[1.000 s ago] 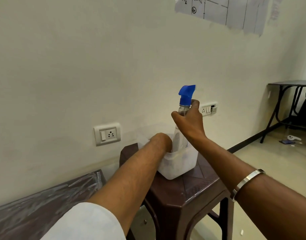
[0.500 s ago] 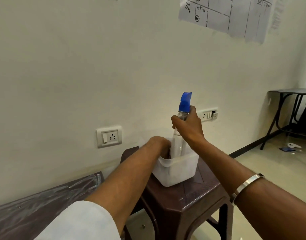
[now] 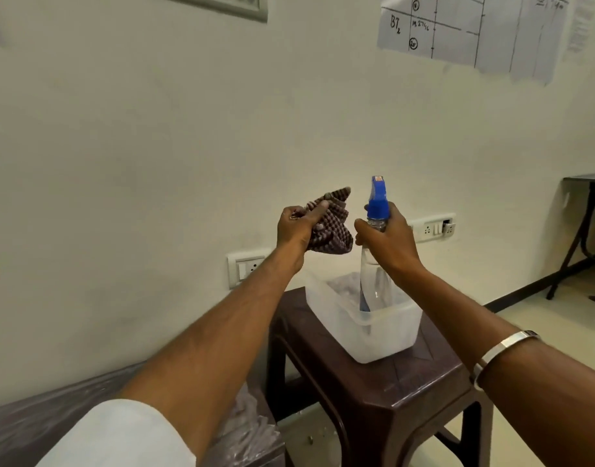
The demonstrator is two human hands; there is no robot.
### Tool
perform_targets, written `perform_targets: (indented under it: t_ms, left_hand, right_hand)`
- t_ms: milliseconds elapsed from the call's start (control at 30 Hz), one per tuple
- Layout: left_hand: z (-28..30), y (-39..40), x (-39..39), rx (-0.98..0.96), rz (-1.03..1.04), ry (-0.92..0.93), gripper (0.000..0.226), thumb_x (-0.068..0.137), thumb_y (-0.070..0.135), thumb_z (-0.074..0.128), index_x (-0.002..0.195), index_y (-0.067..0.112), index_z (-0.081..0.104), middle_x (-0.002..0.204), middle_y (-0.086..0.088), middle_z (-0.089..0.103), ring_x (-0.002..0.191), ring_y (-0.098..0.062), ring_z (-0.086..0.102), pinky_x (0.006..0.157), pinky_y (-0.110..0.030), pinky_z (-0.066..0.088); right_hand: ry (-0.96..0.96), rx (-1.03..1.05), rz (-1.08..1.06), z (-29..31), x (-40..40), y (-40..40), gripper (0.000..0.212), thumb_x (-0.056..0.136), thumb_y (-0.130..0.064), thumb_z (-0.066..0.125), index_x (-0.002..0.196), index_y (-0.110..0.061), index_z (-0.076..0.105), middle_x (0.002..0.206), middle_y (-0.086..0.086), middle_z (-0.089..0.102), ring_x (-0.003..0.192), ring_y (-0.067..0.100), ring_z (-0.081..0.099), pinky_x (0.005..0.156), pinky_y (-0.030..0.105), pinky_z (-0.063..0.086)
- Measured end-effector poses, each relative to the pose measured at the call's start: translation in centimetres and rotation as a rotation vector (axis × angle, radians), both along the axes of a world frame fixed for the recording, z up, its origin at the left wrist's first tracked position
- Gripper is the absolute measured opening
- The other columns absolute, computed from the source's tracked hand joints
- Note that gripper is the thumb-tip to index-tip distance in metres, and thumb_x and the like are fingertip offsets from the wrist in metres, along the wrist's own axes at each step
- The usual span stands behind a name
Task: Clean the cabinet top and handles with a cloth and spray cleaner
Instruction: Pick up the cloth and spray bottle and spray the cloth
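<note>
Brown stool (image 3: 407,392), checked cloth (image 3: 329,227), blue-capped spray bottle (image 3: 377,251)

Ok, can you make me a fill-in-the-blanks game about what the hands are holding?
1. The left hand holds a checked ____.
2. The right hand grips a spray bottle with a ____ top.
3. The bottle's bottom is still inside the white ____.
4. The tub sits on a brown ____.

Missing words: cloth; blue; tub; stool
</note>
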State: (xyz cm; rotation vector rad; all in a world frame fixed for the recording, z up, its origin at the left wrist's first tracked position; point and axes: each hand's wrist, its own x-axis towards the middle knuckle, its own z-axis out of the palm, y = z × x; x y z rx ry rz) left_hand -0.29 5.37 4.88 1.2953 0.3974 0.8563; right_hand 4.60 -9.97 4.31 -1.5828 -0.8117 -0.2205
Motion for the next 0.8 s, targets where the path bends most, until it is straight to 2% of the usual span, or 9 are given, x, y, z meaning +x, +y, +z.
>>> perform_targets:
  t_ms: [67, 167, 233, 333, 433, 500, 600, 700, 800]
  left_hand:
    - [0.4, 0.5, -1.0, 0.028, 0.083, -0.038, 0.038, 0.076, 0.014, 0.081, 0.098, 0.017, 0.050, 0.093, -0.006, 0.065, 0.076, -0.019, 0.065, 0.073, -0.035, 0.059]
    - [1.1, 1.5, -2.5, -0.036, 0.101, -0.124, 0.048, 0.073, 0.008, 0.080, 0.114, 0.007, 0.055, 0.106, -0.014, 0.068, 0.086, -0.026, 0.069, 0.076, -0.041, 0.060]
    - [1.7, 2.1, -3.9, -0.117, 0.082, -0.162, 0.040, 0.078, 0.005, 0.074, 0.116, 0.002, 0.061, 0.100, -0.014, 0.071, 0.083, -0.026, 0.070, 0.078, -0.044, 0.060]
    - [2.3, 2.6, -6.2, -0.211, 0.083, -0.151, 0.031, 0.083, -0.001, 0.064, 0.113, 0.005, 0.065, 0.094, -0.012, 0.070, 0.084, -0.029, 0.069, 0.077, -0.047, 0.060]
    - [2.6, 3.3, -8.5, -0.237, 0.124, -0.147, 0.035, 0.084, -0.006, 0.054, 0.115, 0.006, 0.064, 0.104, -0.016, 0.070, 0.088, -0.032, 0.070, 0.073, -0.045, 0.060]
    - [2.8, 3.9, -9.9, -0.243, 0.134, -0.168, 0.036, 0.084, -0.007, 0.052, 0.116, 0.005, 0.064, 0.107, -0.018, 0.069, 0.090, -0.033, 0.070, 0.071, -0.044, 0.060]
    - [3.2, 4.7, -12.4, -0.259, 0.135, -0.208, 0.032, 0.086, -0.007, 0.053, 0.114, 0.004, 0.064, 0.101, -0.016, 0.069, 0.080, -0.028, 0.069, 0.061, -0.036, 0.060]
    - [3.5, 5.7, -14.8, -0.282, 0.118, -0.230, 0.026, 0.087, -0.005, 0.054, 0.110, 0.003, 0.064, 0.099, -0.016, 0.069, 0.081, -0.028, 0.068, 0.071, -0.039, 0.059]
    - [3.9, 6.6, -17.1, -0.322, 0.078, -0.258, 0.018, 0.087, -0.004, 0.050, 0.097, 0.003, 0.063, 0.098, -0.017, 0.066, 0.082, -0.029, 0.066, 0.080, -0.042, 0.057]
  right_hand:
    - [-0.023, 0.024, 0.010, 1.0, -0.8, 0.1, 0.030, 0.087, -0.025, 0.062, 0.113, -0.017, 0.050, 0.093, 0.014, 0.066, 0.083, 0.027, 0.067, 0.074, 0.031, 0.054]
    - [-0.056, 0.094, 0.021, 3.2, -2.0, 0.1, 0.030, 0.089, -0.023, 0.060, 0.115, -0.013, 0.051, 0.091, 0.015, 0.066, 0.077, 0.023, 0.067, 0.070, 0.023, 0.052]
    - [-0.081, 0.126, 0.046, 4.7, -2.9, 0.0, 0.029, 0.089, -0.021, 0.059, 0.116, -0.012, 0.052, 0.091, 0.015, 0.066, 0.073, 0.018, 0.066, 0.066, 0.018, 0.049]
    - [-0.115, 0.114, 0.110, 6.2, -4.4, 0.4, 0.030, 0.089, -0.020, 0.058, 0.117, -0.011, 0.053, 0.089, 0.014, 0.066, 0.074, 0.020, 0.066, 0.066, 0.019, 0.049]
    - [-0.188, 0.076, 0.169, 6.9, -6.3, 1.1, 0.030, 0.090, -0.020, 0.059, 0.118, -0.012, 0.054, 0.087, 0.010, 0.065, 0.073, 0.021, 0.067, 0.069, 0.019, 0.051]
    - [-0.246, 0.078, 0.182, 7.3, -7.3, 1.6, 0.031, 0.090, -0.020, 0.059, 0.119, -0.012, 0.053, 0.085, 0.007, 0.064, 0.071, 0.018, 0.066, 0.067, 0.013, 0.049]
    - [-0.306, 0.087, 0.209, 8.2, -9.1, 2.2, 0.033, 0.091, -0.020, 0.059, 0.121, -0.011, 0.053, 0.084, 0.004, 0.064, 0.069, 0.015, 0.066, 0.061, 0.006, 0.048]
    - [-0.332, 0.115, 0.258, 9.2, -11.1, 2.9, 0.030, 0.091, -0.019, 0.059, 0.119, -0.010, 0.054, 0.079, 0.003, 0.064, 0.068, 0.018, 0.067, 0.067, 0.012, 0.050]
    - [-0.314, 0.115, 0.344, 9.6, -13.3, 3.8, 0.028, 0.091, -0.017, 0.059, 0.118, -0.009, 0.054, 0.077, 0.007, 0.065, 0.070, 0.024, 0.067, 0.074, 0.025, 0.055]
